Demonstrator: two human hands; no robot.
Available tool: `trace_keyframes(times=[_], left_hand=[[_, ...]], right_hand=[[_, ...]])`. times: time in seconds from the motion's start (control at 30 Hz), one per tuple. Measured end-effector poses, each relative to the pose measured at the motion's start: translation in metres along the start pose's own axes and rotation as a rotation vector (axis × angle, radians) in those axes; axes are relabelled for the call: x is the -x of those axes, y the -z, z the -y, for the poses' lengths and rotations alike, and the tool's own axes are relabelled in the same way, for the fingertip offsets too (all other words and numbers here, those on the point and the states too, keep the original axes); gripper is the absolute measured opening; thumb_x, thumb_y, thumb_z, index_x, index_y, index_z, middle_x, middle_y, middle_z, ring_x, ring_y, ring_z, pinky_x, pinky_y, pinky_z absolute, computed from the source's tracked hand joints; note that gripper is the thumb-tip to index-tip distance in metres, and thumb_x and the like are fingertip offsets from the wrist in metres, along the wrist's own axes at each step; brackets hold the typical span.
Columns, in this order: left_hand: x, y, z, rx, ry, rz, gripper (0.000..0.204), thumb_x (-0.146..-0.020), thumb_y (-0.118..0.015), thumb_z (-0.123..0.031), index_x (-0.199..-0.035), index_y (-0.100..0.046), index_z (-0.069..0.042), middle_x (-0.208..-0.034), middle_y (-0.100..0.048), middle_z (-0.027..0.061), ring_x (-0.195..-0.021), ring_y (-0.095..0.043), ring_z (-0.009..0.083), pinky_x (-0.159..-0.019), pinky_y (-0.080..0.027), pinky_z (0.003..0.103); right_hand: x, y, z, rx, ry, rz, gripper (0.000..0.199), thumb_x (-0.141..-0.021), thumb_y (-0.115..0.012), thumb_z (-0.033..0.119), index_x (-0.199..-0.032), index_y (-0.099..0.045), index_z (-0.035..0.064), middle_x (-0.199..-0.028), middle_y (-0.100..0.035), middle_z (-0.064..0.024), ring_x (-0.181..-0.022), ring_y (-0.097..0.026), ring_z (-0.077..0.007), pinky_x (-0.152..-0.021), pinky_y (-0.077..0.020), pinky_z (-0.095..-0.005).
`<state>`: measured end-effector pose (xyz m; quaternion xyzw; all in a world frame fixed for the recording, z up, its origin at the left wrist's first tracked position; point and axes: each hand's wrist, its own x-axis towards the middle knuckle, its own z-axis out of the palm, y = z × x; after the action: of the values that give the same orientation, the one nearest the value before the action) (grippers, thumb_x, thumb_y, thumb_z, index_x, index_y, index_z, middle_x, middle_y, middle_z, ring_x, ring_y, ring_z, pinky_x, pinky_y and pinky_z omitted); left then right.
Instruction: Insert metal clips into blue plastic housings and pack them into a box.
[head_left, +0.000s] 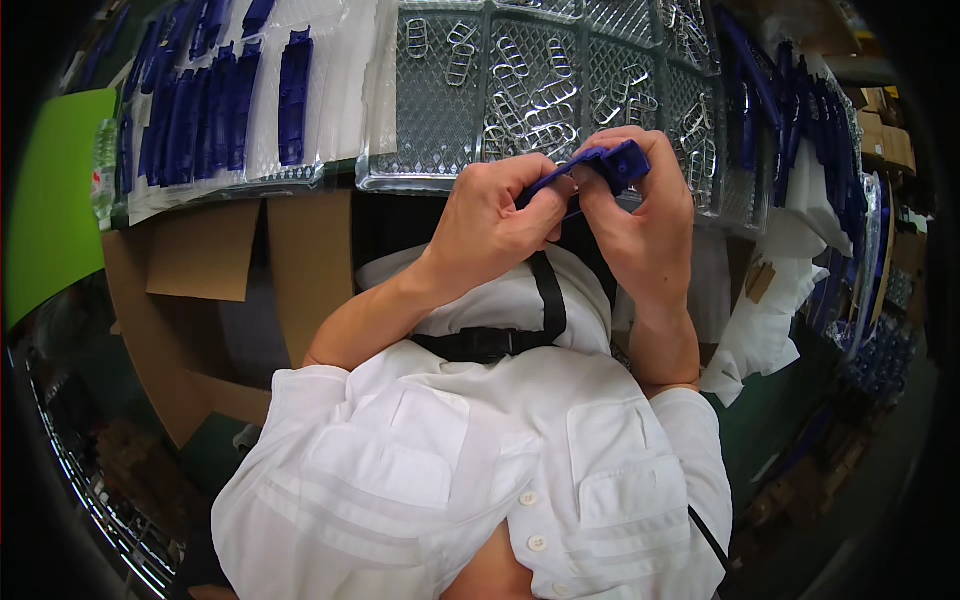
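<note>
Between my two hands is a blue plastic part [625, 163], long and narrow with a blocky end, held up over the near edge of the clear trays. My left hand [500, 212] pinches its left stretch between thumb and fingers. Around the blocky end, the fingers of my right hand [645, 215] are closed, the thumb pressed against its near side. Whether a small metal piece sits under my fingertips is hidden. Just beyond my hands, the clear plastic tray [425, 170] holds many oblong metal wire loops [550, 95] in its compartments.
Similar blue parts lie in rows [205, 115] on white sheeting at the left, and more are heaped [795, 110] at the right. An open cardboard box [200, 260] stands below the table edge at left. A green panel [60, 210] and a clear bottle [104, 175] are farther left.
</note>
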<state>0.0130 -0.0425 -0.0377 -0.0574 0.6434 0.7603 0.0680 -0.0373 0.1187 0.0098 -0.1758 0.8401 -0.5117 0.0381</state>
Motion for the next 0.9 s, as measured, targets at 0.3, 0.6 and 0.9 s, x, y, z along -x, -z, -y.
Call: trace_keyframes(times=[0.3,0.6,0.9], left_hand=[[0.025,0.042,-0.048,-0.391,-0.303,0.298,0.045,-0.096,-0.071,-0.015,-0.137,-0.063,0.002,-0.115,-0.069,0.0176,-0.1,-0.07,0.0282,-0.088,-0.054,0.034],[0.029,0.03,-0.043,-0.449,-0.641,0.059,0.057,-0.076,-0.089,-0.006,-0.128,-0.068,-0.001,-0.114,-0.072,0.0184,-0.098,-0.074,0.0318,-0.081,-0.062,0.038],[0.028,0.023,-0.044,-0.469,-0.614,0.04,0.056,-0.076,-0.089,-0.006,-0.127,-0.067,0.0,-0.113,-0.073,0.0191,-0.098,-0.074,0.0319,-0.081,-0.062,0.038]], right_hand=[[0.008,0.023,-0.03,-0.606,0.235,0.021,0.028,-0.078,-0.081,-0.005,-0.102,-0.067,-0.0002,-0.12,-0.066,-0.0228,-0.111,-0.066,-0.0273,-0.097,-0.0527,-0.0384],[0.003,0.031,-0.031,-0.325,0.495,-0.054,0.034,-0.073,-0.081,-0.004,-0.105,-0.071,0.0023,-0.122,-0.066,-0.0272,-0.113,-0.068,-0.0356,-0.093,-0.0564,-0.0428],[-0.001,0.033,-0.035,-0.327,0.483,-0.057,0.037,-0.072,-0.079,-0.009,-0.107,-0.072,0.0028,-0.124,-0.066,-0.0256,-0.112,-0.068,-0.0332,-0.092,-0.0568,-0.04]])
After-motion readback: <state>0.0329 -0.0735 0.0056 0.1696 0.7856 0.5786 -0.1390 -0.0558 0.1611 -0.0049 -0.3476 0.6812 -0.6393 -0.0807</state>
